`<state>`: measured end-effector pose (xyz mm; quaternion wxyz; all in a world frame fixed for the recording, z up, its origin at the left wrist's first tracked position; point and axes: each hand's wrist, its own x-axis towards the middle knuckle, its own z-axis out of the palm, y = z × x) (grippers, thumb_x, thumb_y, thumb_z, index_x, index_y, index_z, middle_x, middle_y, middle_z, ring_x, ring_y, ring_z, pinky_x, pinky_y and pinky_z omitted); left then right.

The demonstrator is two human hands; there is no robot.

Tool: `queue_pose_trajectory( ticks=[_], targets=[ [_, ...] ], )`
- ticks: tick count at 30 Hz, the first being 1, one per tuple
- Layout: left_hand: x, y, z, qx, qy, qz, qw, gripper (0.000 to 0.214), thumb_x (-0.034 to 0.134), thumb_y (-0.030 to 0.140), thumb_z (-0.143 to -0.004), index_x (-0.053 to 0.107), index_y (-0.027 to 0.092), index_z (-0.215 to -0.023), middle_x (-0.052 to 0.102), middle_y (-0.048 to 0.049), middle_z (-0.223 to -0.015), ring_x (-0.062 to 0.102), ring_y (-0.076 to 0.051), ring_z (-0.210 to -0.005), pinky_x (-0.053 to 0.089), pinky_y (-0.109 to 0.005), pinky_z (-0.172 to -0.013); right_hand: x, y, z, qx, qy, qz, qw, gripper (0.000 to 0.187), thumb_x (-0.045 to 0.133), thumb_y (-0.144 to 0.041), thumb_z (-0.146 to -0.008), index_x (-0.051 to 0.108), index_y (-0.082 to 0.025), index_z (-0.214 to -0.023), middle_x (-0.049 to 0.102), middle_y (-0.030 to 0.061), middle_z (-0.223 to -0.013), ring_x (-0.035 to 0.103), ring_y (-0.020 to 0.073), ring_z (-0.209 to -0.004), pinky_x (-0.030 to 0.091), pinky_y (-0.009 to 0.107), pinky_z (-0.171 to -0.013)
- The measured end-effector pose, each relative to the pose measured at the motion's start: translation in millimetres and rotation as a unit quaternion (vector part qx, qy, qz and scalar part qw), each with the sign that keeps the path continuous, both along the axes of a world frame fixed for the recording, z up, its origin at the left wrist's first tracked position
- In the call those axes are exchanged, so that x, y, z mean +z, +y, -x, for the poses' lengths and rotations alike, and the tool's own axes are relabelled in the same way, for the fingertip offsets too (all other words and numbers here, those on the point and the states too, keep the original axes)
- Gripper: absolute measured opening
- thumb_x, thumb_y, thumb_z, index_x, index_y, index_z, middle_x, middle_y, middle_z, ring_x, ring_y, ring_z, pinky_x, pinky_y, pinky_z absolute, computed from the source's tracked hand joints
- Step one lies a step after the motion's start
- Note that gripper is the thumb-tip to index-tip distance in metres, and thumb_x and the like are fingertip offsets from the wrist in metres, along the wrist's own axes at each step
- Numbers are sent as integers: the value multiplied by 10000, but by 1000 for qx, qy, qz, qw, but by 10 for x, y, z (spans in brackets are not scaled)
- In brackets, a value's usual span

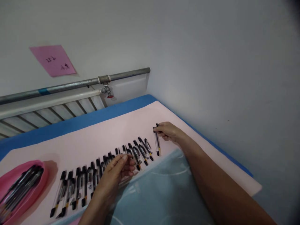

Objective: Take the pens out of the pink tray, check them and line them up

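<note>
A long row of black-capped clear pens [98, 175] lies side by side on a pale pink sheet [131, 125]. My right hand [167, 131] pinches the top of the pen at the right end of the row [157, 144], which rests on the sheet. My left hand [117, 175] hovers over the middle of the row with fingers curled together; whether it holds anything is hidden.
A pink tray [14, 178] with several more pens sits at the left edge. A blue table edge [93, 117] borders the sheet. A clear plastic bag [164, 193] lies near me. A wall stands close on the right; pipes and a radiator run behind.
</note>
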<state>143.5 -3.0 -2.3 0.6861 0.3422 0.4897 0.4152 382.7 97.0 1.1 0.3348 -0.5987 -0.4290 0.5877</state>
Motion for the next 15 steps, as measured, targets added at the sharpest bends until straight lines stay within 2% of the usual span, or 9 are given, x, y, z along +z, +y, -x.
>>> queue_pose_trajectory(
  ticks=[4,9,11,15],
  targets=[
    [8,-17,-7,-12,-7,11,1000,286,608,369,-713,607,120,-854,607,-64,-746,559,-124,-625,441,-244,-573,-137,54,22,27,-175,-48,983,163,557,-261,-689,473,-159,-596,423,-36,-425,330,57,-364,215,209,-387],
    [-33,-6,-9,-19,-5,15,1000,273,595,368,-726,602,125,-849,602,-54,-728,559,-120,-610,433,-240,-562,-128,66,193,118,-372,-151,908,212,523,-312,-709,593,-133,-621,571,31,-565,503,119,-558,304,219,-512],
    [-51,-1,-8,-21,-1,14,1000,274,595,369,-726,603,122,-845,604,-58,-727,561,-122,-612,435,-243,-568,-138,70,261,139,-416,-176,881,230,506,-322,-727,622,-133,-667,614,49,-647,534,136,-636,316,216,-547],
    [-60,1,-8,-24,-6,20,999,289,609,375,-711,608,118,-844,607,-64,-728,563,-123,-612,439,-247,-579,-200,73,372,163,-457,-209,849,278,471,-355,-762,645,-139,-763,647,69,-773,554,148,-717,327,212,-591]
  ],
)
